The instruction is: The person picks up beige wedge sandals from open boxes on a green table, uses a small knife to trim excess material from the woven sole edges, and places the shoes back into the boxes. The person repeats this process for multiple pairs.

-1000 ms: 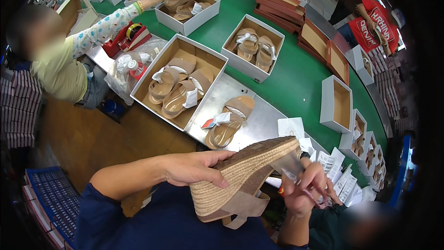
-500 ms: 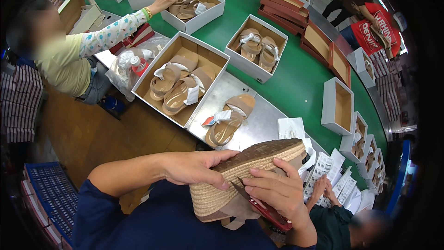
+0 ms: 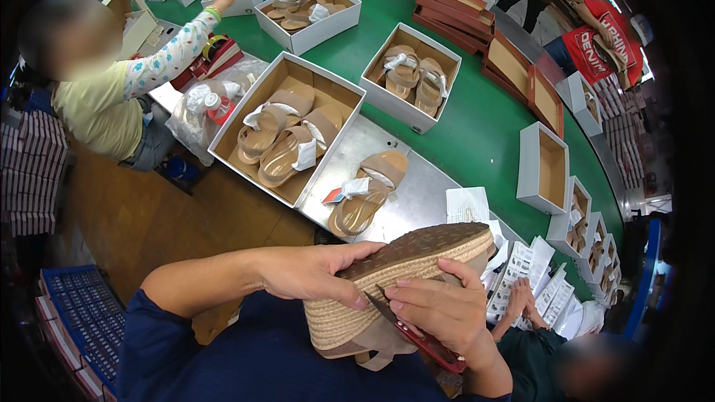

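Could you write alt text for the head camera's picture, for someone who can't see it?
The person's left hand grips a wedge sandal with a woven side, while the right hand holds red-handled snips alongside. Beyond, another sandal lies on a metal tabletop beside an open box of sandals; more boxes stand on a green surface.

This place is looking like a shoe factory's packing line. Ahead of the left hand point(image 3: 316, 272) and the right hand point(image 3: 439, 309), a green-topped table point(image 3: 484, 145) is stretching away, where open white boxes point(image 3: 391, 106) are holding sandals point(image 3: 281, 167). Reddish-brown lids point(image 3: 450, 20) are lying stacked well beyond the right hand. A worker in pale yellow point(image 3: 104, 108) is reaching toward a box ahead and left of the left hand; another worker point(image 3: 530, 361) is sitting or standing near paper sheets point(image 3: 514, 268) right of the right hand. Piled cartons point(image 3: 33, 171) are standing far left of both hands.
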`<state>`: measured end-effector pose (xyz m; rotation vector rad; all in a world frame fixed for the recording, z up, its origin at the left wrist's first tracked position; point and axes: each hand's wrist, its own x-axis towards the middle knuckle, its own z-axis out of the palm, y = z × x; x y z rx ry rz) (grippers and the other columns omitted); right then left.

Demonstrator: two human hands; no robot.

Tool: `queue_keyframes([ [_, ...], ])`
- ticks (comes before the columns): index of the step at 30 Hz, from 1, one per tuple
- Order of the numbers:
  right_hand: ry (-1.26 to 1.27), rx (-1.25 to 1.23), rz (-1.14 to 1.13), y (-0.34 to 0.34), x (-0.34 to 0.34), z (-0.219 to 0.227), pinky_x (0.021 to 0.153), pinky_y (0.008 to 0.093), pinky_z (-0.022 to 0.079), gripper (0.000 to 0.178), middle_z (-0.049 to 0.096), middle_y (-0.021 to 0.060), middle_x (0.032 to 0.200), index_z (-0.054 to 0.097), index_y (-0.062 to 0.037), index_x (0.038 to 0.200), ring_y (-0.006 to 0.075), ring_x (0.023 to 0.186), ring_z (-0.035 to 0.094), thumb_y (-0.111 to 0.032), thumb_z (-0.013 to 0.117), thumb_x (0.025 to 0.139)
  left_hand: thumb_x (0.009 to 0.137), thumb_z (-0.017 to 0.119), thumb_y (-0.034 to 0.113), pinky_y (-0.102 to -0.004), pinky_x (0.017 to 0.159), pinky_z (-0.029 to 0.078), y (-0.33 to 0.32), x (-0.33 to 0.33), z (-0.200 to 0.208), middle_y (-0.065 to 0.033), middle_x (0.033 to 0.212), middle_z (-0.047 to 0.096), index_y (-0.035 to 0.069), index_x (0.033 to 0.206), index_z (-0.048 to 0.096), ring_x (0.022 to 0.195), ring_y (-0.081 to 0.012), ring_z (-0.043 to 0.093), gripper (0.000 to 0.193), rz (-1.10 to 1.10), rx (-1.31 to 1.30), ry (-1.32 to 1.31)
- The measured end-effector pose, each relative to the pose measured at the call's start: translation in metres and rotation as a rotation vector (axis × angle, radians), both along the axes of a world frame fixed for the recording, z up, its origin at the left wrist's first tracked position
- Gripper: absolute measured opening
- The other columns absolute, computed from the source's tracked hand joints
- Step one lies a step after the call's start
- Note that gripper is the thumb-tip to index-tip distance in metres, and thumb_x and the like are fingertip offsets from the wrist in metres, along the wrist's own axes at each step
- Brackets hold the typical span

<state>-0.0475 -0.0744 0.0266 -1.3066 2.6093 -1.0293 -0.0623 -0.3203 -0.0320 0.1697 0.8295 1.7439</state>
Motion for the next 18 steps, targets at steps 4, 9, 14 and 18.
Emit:
queue_keyframes([
  [4, -0.022, 0.010, 0.039, 0.003, -0.004, -0.002, 0.100, 0.0389, 0.043, 0.011, 0.075, 0.0008, 0.100, 0.073, -0.0132, 0.090, 0.0149, 0.100, 0.070, -0.016, 0.073, 0.079, 0.092, 0.063, 0.002, -0.0289, 0.106, 0.039, -0.003, -0.003, 0.002, -0.0085, 0.147, 0.039, 0.001, 0.156, 0.007, 0.130, -0.0124, 0.040, 0.085, -0.028, -0.037, -0.003],
  [9, -0.120, -0.067, 0.052, 0.000, -0.009, -0.004, 0.098, 0.0381, 0.044, 0.011, 0.073, 0.0028, 0.102, 0.070, -0.0125, 0.095, 0.0169, 0.100, 0.069, -0.015, 0.070, 0.085, 0.090, 0.065, 0.002, -0.0289, 0.107, 0.038, -0.006, -0.003, 0.000, -0.0085, 0.146, 0.040, 0.001, 0.156, 0.008, 0.130, -0.0127, 0.041, 0.087, -0.017, -0.042, -0.049],
  [14, -0.268, -0.873, -0.693, 0.030, -0.016, -0.057, 0.084, 0.0342, 0.049, 0.019, 0.065, 0.0107, 0.103, 0.061, -0.0074, 0.115, 0.0198, 0.091, 0.064, -0.015, 0.059, 0.097, 0.088, 0.067, 0.004, -0.0293, 0.103, 0.041, -0.004, -0.002, -0.009, -0.0094, 0.137, 0.047, 0.000, 0.152, 0.022, 0.123, -0.0133, 0.046, 0.078, 0.189, -0.085, -0.100],
  [18, -0.208, -0.274, -1.090, 0.100, -0.014, -0.212, 0.079, 0.0335, 0.049, 0.025, 0.063, 0.0150, 0.099, 0.058, -0.0008, 0.119, 0.0250, 0.087, 0.063, -0.008, 0.059, 0.095, 0.086, 0.068, 0.003, -0.0308, 0.106, 0.040, 0.007, 0.003, -0.033, -0.0103, 0.138, 0.046, 0.001, 0.152, 0.022, 0.125, -0.0151, 0.046, 0.081, 0.350, -0.159, -0.069],
])
